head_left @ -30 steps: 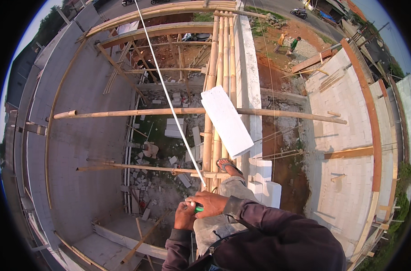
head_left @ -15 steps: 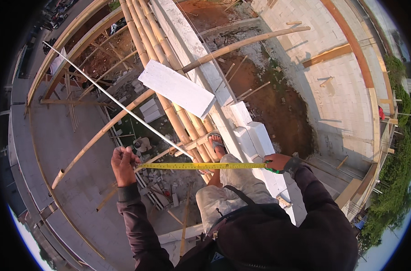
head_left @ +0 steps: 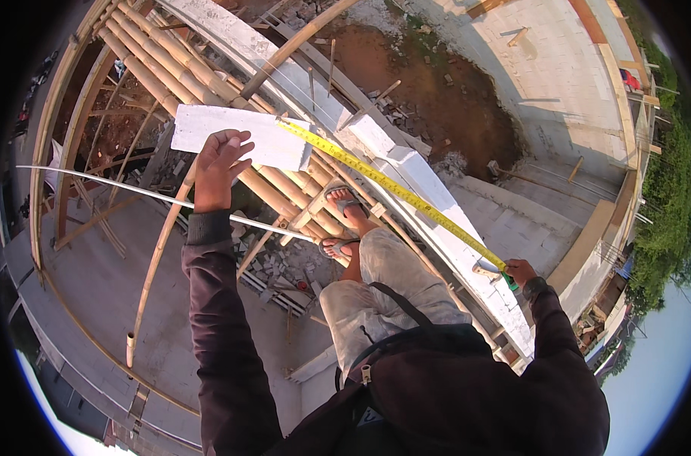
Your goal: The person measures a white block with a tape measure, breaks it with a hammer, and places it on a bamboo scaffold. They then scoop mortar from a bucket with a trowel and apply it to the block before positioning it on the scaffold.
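Observation:
My right hand is closed round a tape measure with a green case, low on the right beside the white block wall. From it the yellow blade runs out up and to the left, its free end lying over a white block. My left hand is raised in front of that block's left part, holding nothing, with fingers partly bent and apart. Whether it touches the block I cannot tell. The block lies across bamboo poles.
My sandalled feet stand on the bamboo poles high above the ground. A thin white rod reaches out to the left. Rubble lies far below. Beyond the wall is a muddy pit, with a tall block wall behind it.
My left hand has let go of the tape's end and moved up. My right hand has moved right with the case, and the blade now slants instead of lying level. The view has turned.

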The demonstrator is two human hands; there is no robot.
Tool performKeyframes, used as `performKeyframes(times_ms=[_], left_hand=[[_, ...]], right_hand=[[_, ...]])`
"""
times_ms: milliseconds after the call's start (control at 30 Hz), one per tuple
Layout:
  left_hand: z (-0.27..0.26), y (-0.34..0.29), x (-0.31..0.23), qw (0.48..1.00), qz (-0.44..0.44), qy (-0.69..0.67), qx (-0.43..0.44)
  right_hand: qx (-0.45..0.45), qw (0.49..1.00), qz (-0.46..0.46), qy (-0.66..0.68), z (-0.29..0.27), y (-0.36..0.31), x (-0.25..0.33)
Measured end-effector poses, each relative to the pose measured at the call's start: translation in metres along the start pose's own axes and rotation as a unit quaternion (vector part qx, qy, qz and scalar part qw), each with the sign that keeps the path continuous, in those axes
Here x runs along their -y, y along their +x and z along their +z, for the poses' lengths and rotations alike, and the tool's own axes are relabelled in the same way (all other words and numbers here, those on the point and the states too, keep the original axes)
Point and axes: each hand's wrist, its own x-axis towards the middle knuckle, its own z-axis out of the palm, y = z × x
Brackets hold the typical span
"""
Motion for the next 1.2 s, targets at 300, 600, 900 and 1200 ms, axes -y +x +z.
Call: performKeyframes(times_ms=[300,600,900,1200], left_hand=[[0.135,0.051,0.105,0.963,0.189,0.188,0.040],[0.119,0.090,0.193,0.986,-0.031,0.165,-0.007],[0.154,0.117,0.294,0.972,-0.143,0.132,0.129],[0.232,0.114,0.360,0.919,-0.277,-0.227,0.163]], right_hand=[[-0.048,0.997,0.040,0.053,0.030,-0.055,-0.134],[-0.070,0.986,-0.021,0.151,0.072,0.038,-0.092],[-0.076,0.992,0.103,0.007,0.105,0.016,-0.212],[-0.059,0.987,0.010,-0.148,0.128,0.135,-0.192]])
